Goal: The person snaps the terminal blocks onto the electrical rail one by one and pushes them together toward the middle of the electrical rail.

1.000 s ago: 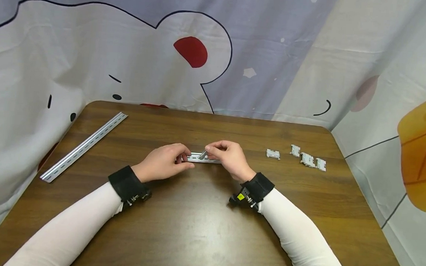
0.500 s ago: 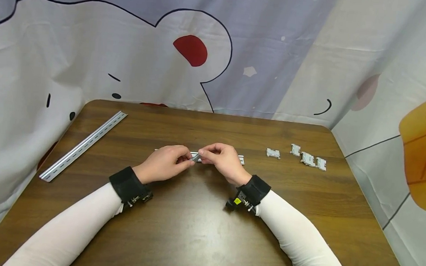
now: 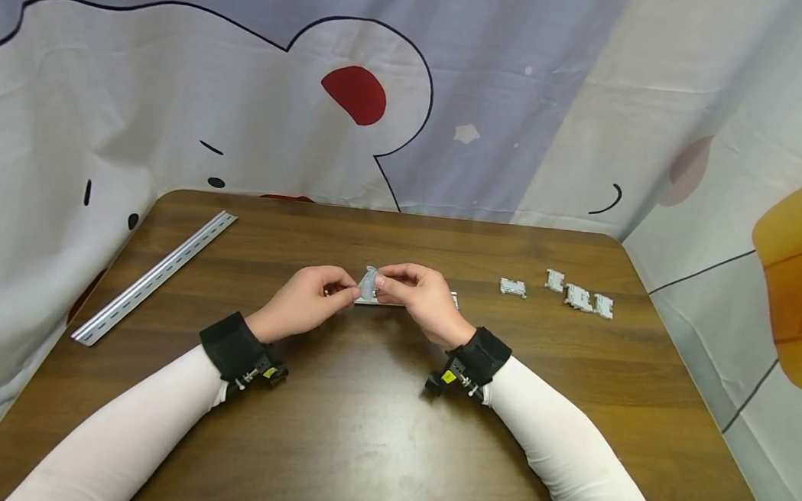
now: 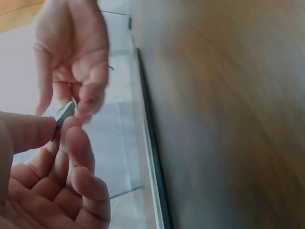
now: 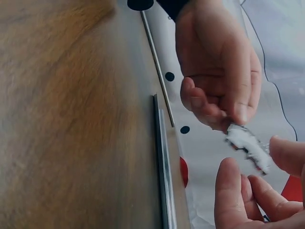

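Observation:
My left hand [image 3: 304, 302] pinches a small grey terminal block [image 3: 367, 283] between thumb and fingertips, lifted over a short slotted DIN rail [image 3: 455, 300]. The right wrist view shows the held terminal block [image 5: 248, 145] slightly blurred, with the left hand [image 5: 217, 62] gripping its upper end. Around the other end, the thumb and fingers of my right hand [image 3: 421, 301] are spread and loosely bent. In the left wrist view, the right thumb [image 4: 44, 95] stands apart from the block [image 4: 65, 113]. Both hands hide much of the short rail.
A long slotted DIN rail [image 3: 154, 277] lies slanted on the table's left side. Several similar terminal blocks, including a single one [image 3: 513, 287] and a larger piece [image 3: 578, 297], lie to the right. A printed curtain [image 3: 244, 103] hangs behind the wooden table [image 3: 376, 433].
The terminal block, pinched by the right hand a second ago, has come to the left fingertips and turned its broad face to the head camera. The right hand has shifted slightly left and loosened.

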A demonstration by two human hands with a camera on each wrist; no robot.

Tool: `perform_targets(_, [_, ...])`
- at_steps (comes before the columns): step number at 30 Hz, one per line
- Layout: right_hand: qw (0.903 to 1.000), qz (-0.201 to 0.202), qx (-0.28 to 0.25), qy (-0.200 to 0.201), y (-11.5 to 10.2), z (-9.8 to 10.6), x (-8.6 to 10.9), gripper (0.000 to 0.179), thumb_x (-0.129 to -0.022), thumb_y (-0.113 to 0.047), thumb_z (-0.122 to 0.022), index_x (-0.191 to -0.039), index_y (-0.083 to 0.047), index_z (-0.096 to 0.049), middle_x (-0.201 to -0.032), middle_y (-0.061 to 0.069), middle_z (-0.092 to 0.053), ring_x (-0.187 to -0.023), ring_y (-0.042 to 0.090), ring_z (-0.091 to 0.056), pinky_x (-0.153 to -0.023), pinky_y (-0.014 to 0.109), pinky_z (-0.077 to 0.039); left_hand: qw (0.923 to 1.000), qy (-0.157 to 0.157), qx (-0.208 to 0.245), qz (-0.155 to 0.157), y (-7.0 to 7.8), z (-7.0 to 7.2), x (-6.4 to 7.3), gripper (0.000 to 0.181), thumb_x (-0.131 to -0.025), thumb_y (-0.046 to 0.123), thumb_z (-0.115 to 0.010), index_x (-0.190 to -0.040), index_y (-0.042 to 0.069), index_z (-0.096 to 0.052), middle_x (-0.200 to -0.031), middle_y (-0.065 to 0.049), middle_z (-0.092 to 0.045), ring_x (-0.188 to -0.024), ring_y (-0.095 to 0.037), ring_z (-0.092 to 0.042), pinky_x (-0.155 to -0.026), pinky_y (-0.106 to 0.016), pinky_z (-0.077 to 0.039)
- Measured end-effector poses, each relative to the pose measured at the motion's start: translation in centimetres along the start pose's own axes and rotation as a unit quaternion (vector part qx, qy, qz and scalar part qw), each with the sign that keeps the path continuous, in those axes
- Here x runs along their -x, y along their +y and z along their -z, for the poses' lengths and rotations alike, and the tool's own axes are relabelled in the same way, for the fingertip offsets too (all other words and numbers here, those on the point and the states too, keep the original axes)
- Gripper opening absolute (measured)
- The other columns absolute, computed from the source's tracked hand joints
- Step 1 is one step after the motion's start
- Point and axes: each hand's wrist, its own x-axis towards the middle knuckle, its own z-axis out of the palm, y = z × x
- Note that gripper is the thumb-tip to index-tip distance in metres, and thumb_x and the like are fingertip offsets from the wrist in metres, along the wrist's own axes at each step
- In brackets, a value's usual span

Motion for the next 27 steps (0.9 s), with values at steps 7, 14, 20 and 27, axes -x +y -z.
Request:
perform_targets(7, [0.9996,-0.006,-0.019,-0.022,-0.03,-0.22,0.1,0.033,-0.091,-0.025,-0.072,-0.11,0.001,-0.064,-0.099,0.019,-0.066,-0.091,0.035,-0.063,-0.075,0.042,-0.054,0.995,0.012,0.094,0.03,0.4,0.14,-0.16,0.02,-0.096,0.039,-0.065,-0.098,0.019,-0.07,-0.084,0.0,-0.066,-0.073,-0.029,-0.062,-0.061,-0.035,-0.047])
perform_targets(14, [0.9995,0.017,0.013,-0.025,0.07,-0.2,0.3,0.03,-0.093,-0.028,-0.07,-0.101,0.0,-0.064,-0.087,0.023,-0.063,-0.083,0.043,-0.059,-0.066,0.04,-0.051,0.9912,-0.002,0.121,0.054,0.94,-0.09,-0.07,0.021,-0.096,0.036,-0.065,-0.099,0.016,-0.071,-0.088,-0.009,-0.067,-0.075,-0.03,-0.06,-0.063,-0.037,-0.046])
perform_targets(20, [0.9987,0.027,0.032,-0.028,0.11,-0.22,0.51,0.028,-0.095,-0.028,-0.068,-0.098,-0.001,-0.062,-0.082,0.02,-0.063,-0.083,0.055,-0.052,-0.063,0.04,-0.051,0.9938,-0.027,0.096,0.05,0.99,-0.15,0.07,0.022,-0.096,0.039,-0.064,-0.098,0.018,-0.071,-0.087,-0.011,-0.067,-0.074,-0.032,-0.06,-0.061,-0.038,-0.046])
perform_targets(27, [0.9988,0.022,0.043,0.002,0.39,0.08,0.24,0.027,-0.093,-0.027,-0.069,-0.094,-0.001,-0.061,-0.074,0.018,-0.061,-0.071,0.041,-0.061,-0.058,0.033,-0.051,0.998,-0.042,0.029,0.037,0.67,0.01,-0.02,0.015,-0.093,0.04,-0.068,-0.099,0.027,-0.07,-0.088,0.005,-0.066,-0.077,-0.015,-0.059,-0.063,-0.037,-0.048])
